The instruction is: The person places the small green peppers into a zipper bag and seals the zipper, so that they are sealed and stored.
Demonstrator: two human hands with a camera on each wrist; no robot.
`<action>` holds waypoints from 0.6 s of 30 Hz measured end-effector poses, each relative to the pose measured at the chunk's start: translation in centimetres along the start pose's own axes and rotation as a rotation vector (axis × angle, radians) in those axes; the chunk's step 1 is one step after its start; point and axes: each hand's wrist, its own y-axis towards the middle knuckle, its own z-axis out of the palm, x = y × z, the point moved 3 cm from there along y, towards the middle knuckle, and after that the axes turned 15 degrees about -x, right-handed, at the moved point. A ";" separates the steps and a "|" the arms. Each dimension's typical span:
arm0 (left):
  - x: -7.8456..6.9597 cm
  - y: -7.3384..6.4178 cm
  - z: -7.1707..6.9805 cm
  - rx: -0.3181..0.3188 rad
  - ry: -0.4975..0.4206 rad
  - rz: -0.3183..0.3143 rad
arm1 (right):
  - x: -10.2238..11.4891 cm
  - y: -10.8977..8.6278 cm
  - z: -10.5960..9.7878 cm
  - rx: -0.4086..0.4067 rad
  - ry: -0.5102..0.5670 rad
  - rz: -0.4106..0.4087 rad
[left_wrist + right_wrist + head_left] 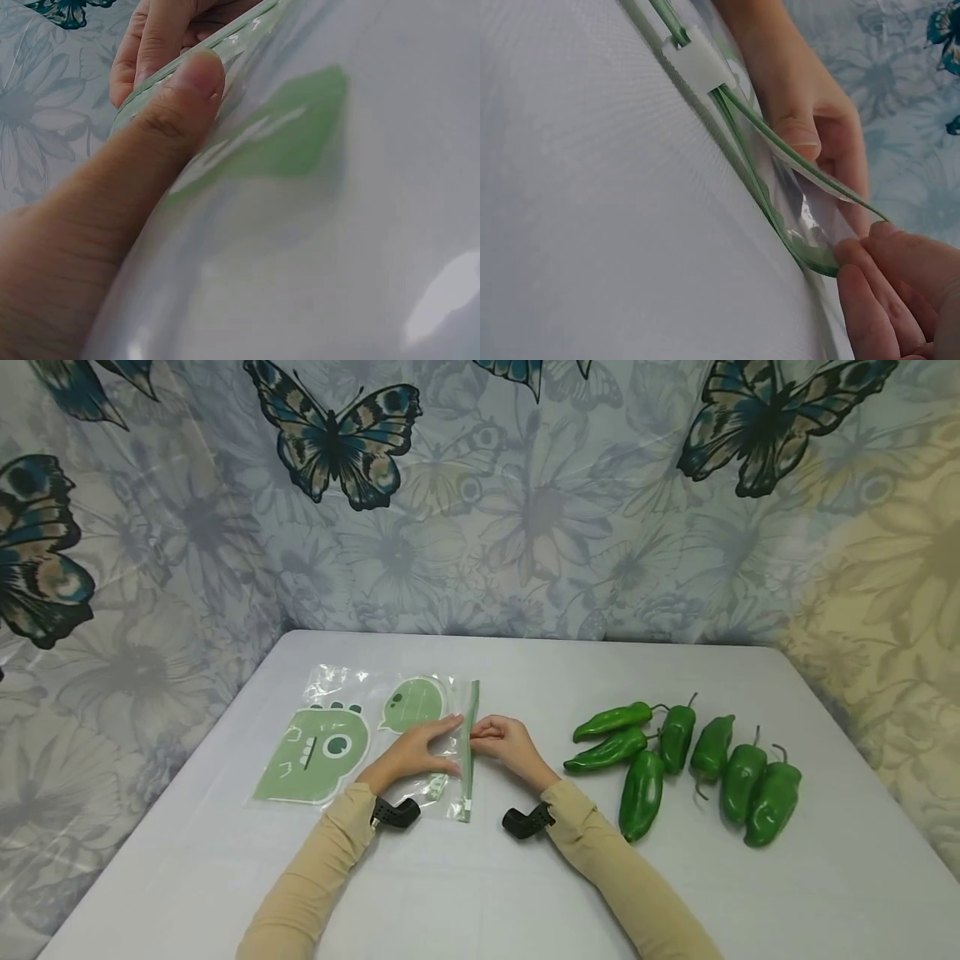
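A clear zip bag [341, 681] with green cartoon dinosaur prints lies flat on the table, its green zip edge [467, 760] facing right. My left hand [408, 752] rests on the bag with thumb and forefinger spread beside the zip; in the left wrist view its thumb [176, 101] touches the film near that edge. At the zip's far part, my right hand [513, 747] pinches the strip between thumb and fingertips. The right wrist view shows a white slider [697, 61] on the zip, with the two green strips parted between it and my right fingers [885, 255].
Several green peppers [641, 793] with stems lie in a loose group on the right half of the white table [420, 902]. A butterfly-and-flower cloth [540, 527] hangs behind the table's back edge and along the sides.
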 end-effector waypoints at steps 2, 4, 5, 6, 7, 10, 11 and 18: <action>0.1 0.1 0.1 -0.004 -0.004 -0.004 | -0.2 0.2 0.0 -0.009 -0.027 -0.022; 0.1 0.1 0.1 -0.010 -0.006 -0.009 | -0.3 0.5 0.1 -0.009 -0.044 -0.051; 0.1 0.0 0.0 -0.013 -0.006 -0.012 | -0.3 0.6 0.2 -0.004 -0.046 -0.061; 0.0 -0.1 -0.1 -0.015 -0.008 -0.019 | 0.0 0.6 0.3 0.003 -0.046 -0.061; 0.0 -0.1 -0.1 -0.017 -0.005 -0.022 | 0.4 0.6 0.3 0.008 -0.051 -0.065; -0.1 -0.3 -0.2 -0.026 0.006 -0.025 | 1.0 0.4 0.6 0.031 -0.021 -0.066; -0.1 -0.3 -0.3 -0.034 0.013 -0.027 | 0.9 0.4 0.8 0.041 -0.007 -0.061; -0.1 -0.1 -0.5 -0.120 0.012 -0.004 | -0.3 0.6 1.0 0.014 -0.073 -0.028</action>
